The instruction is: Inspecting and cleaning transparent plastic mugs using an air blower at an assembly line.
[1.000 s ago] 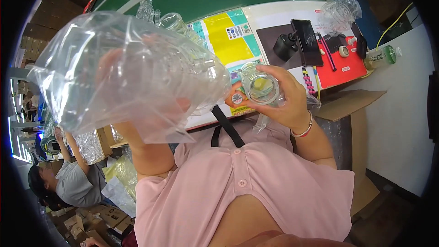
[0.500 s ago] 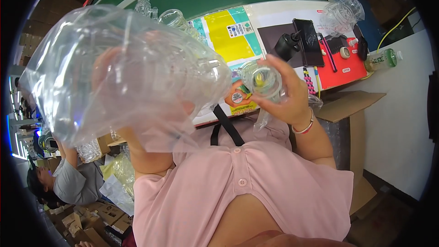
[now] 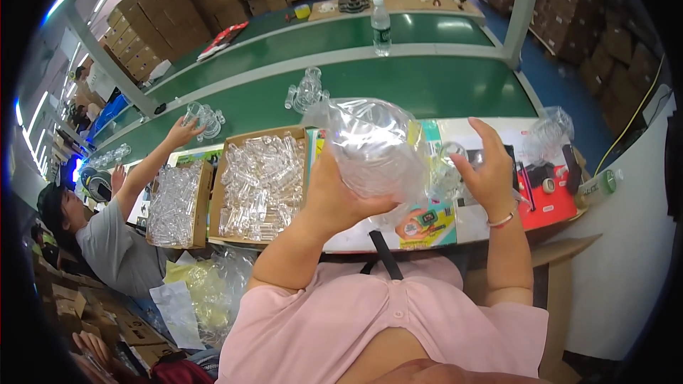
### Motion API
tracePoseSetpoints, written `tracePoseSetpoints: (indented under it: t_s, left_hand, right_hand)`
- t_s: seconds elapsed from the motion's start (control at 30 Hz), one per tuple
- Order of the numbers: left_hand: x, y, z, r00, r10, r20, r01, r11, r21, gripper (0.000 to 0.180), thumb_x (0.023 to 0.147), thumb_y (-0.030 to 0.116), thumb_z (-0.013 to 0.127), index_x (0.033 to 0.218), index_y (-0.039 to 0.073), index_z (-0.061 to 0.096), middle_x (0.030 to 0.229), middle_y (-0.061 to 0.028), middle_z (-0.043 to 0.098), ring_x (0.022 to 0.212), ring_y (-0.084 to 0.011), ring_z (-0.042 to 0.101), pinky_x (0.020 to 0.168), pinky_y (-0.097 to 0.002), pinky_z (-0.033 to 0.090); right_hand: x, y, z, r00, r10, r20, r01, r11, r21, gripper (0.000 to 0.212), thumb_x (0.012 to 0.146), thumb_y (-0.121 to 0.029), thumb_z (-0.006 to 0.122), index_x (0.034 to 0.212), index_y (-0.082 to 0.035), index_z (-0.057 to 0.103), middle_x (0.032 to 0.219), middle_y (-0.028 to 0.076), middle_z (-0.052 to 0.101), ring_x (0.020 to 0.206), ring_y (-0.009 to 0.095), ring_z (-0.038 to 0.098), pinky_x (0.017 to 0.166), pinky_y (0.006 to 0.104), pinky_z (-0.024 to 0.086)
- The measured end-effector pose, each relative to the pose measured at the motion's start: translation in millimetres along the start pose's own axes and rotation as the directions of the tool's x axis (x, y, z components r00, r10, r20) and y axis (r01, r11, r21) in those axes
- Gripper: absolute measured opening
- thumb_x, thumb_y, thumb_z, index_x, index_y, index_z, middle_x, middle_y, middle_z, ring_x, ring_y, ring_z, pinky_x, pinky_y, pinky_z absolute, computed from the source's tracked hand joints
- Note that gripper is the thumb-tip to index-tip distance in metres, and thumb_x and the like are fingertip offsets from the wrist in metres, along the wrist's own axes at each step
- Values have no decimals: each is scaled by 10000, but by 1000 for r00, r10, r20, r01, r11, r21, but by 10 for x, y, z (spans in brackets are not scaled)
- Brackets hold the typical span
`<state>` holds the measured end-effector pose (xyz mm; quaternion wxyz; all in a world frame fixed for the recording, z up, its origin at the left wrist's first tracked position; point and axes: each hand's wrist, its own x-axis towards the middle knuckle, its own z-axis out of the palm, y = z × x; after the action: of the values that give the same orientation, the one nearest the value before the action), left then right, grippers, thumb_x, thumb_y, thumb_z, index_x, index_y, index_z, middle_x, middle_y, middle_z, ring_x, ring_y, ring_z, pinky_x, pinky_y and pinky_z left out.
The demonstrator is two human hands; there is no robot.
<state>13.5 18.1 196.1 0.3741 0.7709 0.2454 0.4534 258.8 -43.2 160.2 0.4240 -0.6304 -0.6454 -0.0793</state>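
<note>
My left hand (image 3: 333, 195) is closed around a bulky clear item in a loose plastic bag (image 3: 377, 146), raised over the near side of the table. The bag's glossy folds hide the shape of what is inside. To the right, my right hand (image 3: 491, 174) is raised with thumb and fingers spread and nothing in it. Beside its thumb, a clear round glass-like piece (image 3: 448, 171) is low over the colourful table top; whether it rests there I cannot tell.
Two cardboard trays of clear tube-like parts (image 3: 262, 185) (image 3: 174, 203) stand left. Beyond runs a green conveyor (image 3: 427, 89) bearing a clear assembly (image 3: 307, 90) and a water bottle (image 3: 380, 27). At far left, a co-worker's hand (image 3: 183, 133) reaches to another clear assembly (image 3: 206, 121). Another bagged piece (image 3: 548, 131) lies right.
My right hand has let go of the clear round piece and opened. The bagged item has moved right and away from me. The view has tilted up, showing more of the conveyor.
</note>
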Motion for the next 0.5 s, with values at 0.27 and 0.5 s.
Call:
tracePoseSetpoints:
  t_s: [0.27,0.5]
  left_hand:
    - [25,23,-55,999,-44,25,44,999,-1,888,511,241,853,1207,21,348,1099,-123,526,1010,-239,541,846,-338,432]
    - [33,89,-92,968,229,-101,-245,949,-198,878,529,254,848,1216,39,345,1179,-117,456,1088,-238,477,892,-348,390]
  right_hand:
    - [492,-1109,-331,919,-372,-130,393,847,357,500,727,-283,709,1070,15,501,1146,170,538,680,76,497,591,166,389]
    - [571,-1117,-330,966,-257,-25,208,720,663,99,837,-38,546,909,-15,482,978,155,611,699,124,581,620,236,466]
